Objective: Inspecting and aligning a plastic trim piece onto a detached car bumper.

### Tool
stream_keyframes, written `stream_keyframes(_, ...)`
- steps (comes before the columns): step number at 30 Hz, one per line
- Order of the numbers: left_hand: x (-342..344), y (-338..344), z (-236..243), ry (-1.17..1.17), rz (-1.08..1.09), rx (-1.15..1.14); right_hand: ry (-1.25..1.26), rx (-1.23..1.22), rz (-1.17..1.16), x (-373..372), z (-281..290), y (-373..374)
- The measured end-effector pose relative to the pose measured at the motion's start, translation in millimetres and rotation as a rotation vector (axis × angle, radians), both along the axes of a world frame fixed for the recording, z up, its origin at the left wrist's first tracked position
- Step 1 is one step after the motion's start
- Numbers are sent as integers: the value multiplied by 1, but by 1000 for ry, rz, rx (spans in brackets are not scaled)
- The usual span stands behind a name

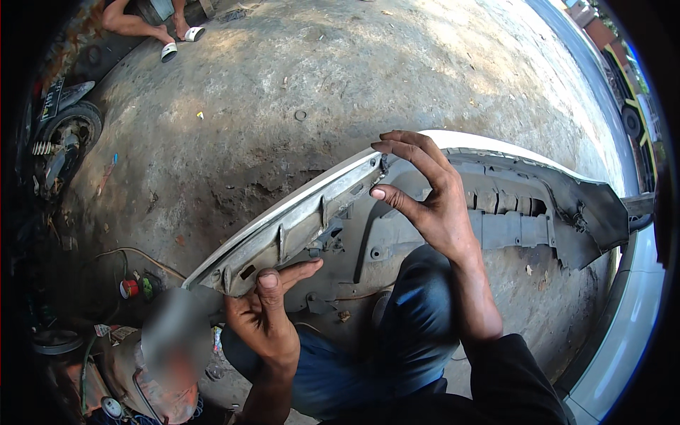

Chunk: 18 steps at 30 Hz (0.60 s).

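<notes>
Unclenched, fingers spread, our right hand (433,202) sits at the white bumper's (304,216) upper edge; our left hand (268,322), also open, is by its left end, before our knee (423,283).

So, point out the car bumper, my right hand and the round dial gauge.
Car bumper (347,188): head view, on its inner flange.
Right hand (438,202): head view, on the back of the hand.
Dial gauge (112,406): head view, lower left, on its pale face.

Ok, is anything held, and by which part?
A firm grip on the bumper can't be told: left hand at its lower-left end, right hand at its upper edge.
</notes>
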<state>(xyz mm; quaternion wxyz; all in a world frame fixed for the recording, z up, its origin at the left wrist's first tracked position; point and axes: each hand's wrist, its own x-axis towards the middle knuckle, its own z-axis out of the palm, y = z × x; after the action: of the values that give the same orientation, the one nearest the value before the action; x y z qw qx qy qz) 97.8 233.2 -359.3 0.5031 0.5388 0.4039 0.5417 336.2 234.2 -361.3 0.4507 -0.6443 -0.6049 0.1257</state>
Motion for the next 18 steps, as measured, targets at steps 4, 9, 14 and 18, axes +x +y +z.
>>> stream_keyframes(4,-1,3,-3,-6,-9,10,81,-17,23,3,-1,2)
stream_keyframes(9,-3,4,-4,53,-39,23,84,-12,13,6,-3,1)
stream_keyframes(14,-4,5,-7,42,-69,30,123,-5,2,10,-8,1)
stream_keyframes(18,-2,3,-10,-38,-53,20,151,13,30,13,-10,1)
